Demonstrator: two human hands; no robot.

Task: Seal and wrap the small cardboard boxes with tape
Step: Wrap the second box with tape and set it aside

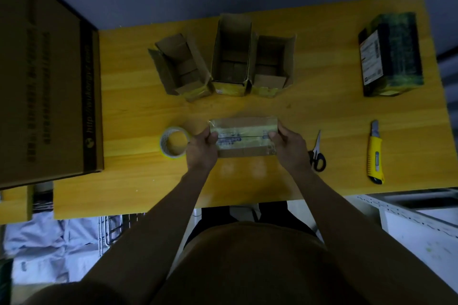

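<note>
A small closed cardboard box (244,136) lies on the yellow table (322,109) in front of me, with shiny tape along its top seam. My left hand (202,147) grips its left end, thumb on top. At the box's right end my right hand (288,147) holds it the same way. A roll of clear tape (174,141) lies flat just left of my left hand. Three open small boxes stand in a row farther back: a tilted one (179,67), a tall one (233,54) and a lower one (272,64).
Scissors (317,153) lie just right of my right hand, and a yellow utility knife (375,153) lies farther right. A dark wrapped package (390,54) sits at the back right. A large cardboard carton (44,77) overhangs the table's left side.
</note>
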